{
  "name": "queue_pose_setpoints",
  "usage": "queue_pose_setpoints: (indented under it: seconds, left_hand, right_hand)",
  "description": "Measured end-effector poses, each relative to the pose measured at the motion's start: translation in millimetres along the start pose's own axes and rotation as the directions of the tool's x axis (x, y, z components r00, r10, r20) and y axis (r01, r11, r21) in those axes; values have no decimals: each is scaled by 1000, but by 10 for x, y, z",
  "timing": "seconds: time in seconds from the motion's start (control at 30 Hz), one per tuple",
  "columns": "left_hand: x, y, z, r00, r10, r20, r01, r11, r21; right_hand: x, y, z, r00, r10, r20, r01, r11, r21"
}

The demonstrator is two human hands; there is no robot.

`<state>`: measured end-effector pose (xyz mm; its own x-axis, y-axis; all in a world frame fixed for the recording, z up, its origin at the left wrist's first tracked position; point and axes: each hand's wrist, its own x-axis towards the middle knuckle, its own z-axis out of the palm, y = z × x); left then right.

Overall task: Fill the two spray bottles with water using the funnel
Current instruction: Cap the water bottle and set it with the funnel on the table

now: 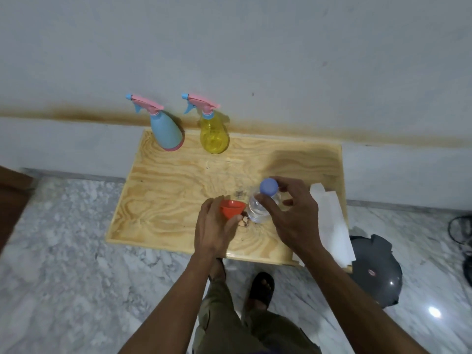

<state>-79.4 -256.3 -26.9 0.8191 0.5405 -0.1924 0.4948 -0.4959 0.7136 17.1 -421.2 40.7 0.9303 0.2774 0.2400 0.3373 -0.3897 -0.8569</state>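
Two spray bottles stand at the back of the wooden table [166,180], both with pink and blue trigger heads screwed on: a blue spray bottle [167,131] on the left and a yellow see-through spray bottle [213,135] to its right. Near the front, my left hand [214,226] holds a small red funnel [232,208]. Right beside it stands a clear water bottle [258,210] with a blue cap [268,187]. My right hand [291,215] curls around this bottle, thumb on its side, fingers spread behind the cap.
White paper sheets [332,221] lie on the table's right edge. A dark grey helmet [375,272] rests on the marble floor at the right, with black cables [462,233] beyond it. Small crumbs [244,222] sit beside the water bottle. The wall [229,47] is directly behind the table.
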Motion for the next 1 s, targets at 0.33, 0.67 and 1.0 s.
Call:
queue_pose_setpoints:
  seconds: [0.33, 0.67, 1.0]
  left_hand:
    - [186, 84, 193, 963, -269, 7, 257, 914, -313]
    - [309, 56, -9, 980, -197, 39, 201, 954, -223]
    - [365, 13, 84, 975, -214, 57, 211, 975, 66]
  right_hand:
    - [-2, -24, 36, 999, 22, -26, -21, 1000, 16]
    - [53, -39, 41, 998, 55, -18, -54, 998, 6]
    - [-34, 18, 77, 998, 59, -28, -58, 998, 26]
